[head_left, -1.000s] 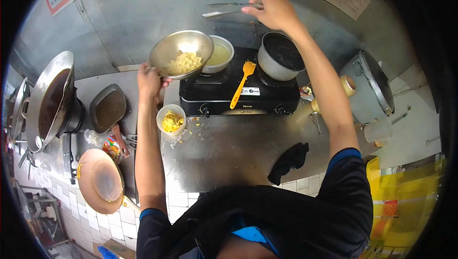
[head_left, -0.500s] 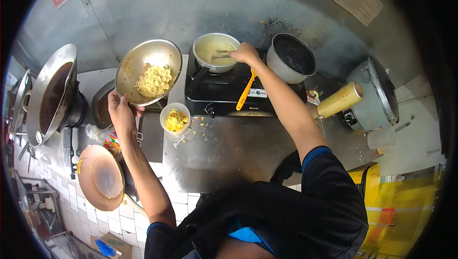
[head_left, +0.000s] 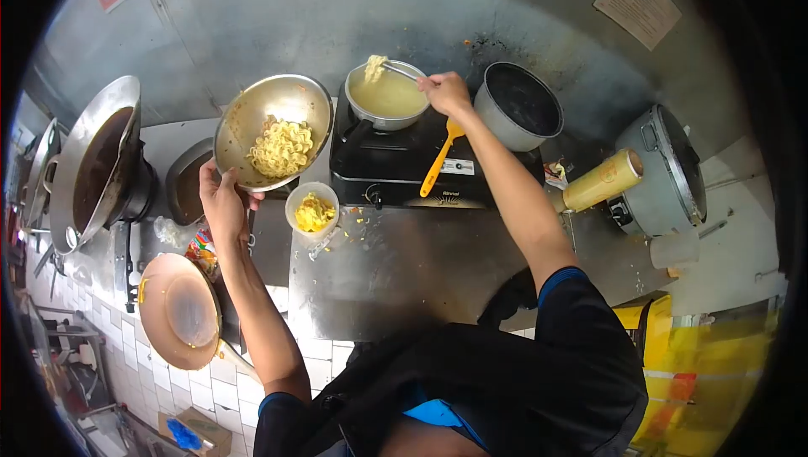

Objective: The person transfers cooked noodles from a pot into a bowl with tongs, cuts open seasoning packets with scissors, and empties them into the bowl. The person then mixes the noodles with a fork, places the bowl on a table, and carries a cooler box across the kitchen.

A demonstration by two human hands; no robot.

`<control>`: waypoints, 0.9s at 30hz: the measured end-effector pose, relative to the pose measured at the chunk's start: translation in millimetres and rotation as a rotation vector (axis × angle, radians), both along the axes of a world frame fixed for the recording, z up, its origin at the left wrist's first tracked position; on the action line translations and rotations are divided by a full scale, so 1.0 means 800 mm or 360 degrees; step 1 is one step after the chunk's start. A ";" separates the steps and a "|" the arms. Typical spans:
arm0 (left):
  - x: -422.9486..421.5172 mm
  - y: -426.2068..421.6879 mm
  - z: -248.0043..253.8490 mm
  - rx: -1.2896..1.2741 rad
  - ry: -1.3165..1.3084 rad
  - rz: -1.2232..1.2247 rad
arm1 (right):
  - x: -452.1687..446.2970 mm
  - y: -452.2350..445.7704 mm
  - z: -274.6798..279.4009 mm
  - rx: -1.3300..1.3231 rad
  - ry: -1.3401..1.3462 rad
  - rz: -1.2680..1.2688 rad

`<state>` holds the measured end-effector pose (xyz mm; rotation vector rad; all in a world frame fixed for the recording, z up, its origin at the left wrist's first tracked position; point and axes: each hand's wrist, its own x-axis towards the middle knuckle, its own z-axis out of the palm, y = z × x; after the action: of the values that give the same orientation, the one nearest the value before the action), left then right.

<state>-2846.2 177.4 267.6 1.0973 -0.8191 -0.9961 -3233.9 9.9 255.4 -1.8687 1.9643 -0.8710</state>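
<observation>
My left hand [head_left: 223,203] grips the rim of a tilted metal bowl [head_left: 238,123], which holds a clump of yellow noodles [head_left: 282,148]. With my right hand [head_left: 446,92] I hold metal tongs [head_left: 401,71] over a small pot of cloudy yellowish liquid [head_left: 389,97] on the black gas stove [head_left: 396,172]. A small bunch of noodles [head_left: 375,67] hangs at the tips of the tongs, above the pot's far left side. An orange spatula [head_left: 441,159] lies on the stove, below my right wrist. A tub of yellow food [head_left: 313,212] stands just right of my left hand.
Right of the small pot stands a bigger dark pot [head_left: 519,105]. Further right are a yellowish roll [head_left: 603,181] and a large lidded pot [head_left: 661,172]. A big wok [head_left: 94,162], a dark square pan [head_left: 187,183] and a tan pan [head_left: 179,311] are at the left.
The tongs have gone down into the small pot and come up with noodles. My left hand has carried the bowl left, then slightly back right.
</observation>
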 end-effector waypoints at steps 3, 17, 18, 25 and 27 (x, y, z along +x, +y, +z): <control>-0.002 0.000 -0.004 0.0005 -0.0015 -0.0035 | -0.038 0.006 0.019 0.0067 0.0194 0.0062; -0.003 0.001 -0.004 0.0023 -0.0055 -0.0073 | 0.048 -0.025 -0.032 0.0176 0.0547 0.0022; -0.002 0.002 -0.003 0.0016 -0.0055 -0.0060 | 0.048 -0.029 -0.035 0.0175 0.0547 0.0027; -0.001 -0.006 -0.010 0.0022 -0.0029 -0.0019 | 0.027 -0.011 -0.026 0.0162 0.0128 0.0027; -0.006 -0.013 -0.012 0.0032 -0.0011 -0.0023 | 0.021 -0.006 -0.015 0.0166 0.0042 0.0011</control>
<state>-2851.1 167.1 257.9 1.1136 -0.8255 -1.0152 -3217.2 4.7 243.3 -1.8357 1.9780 -0.7307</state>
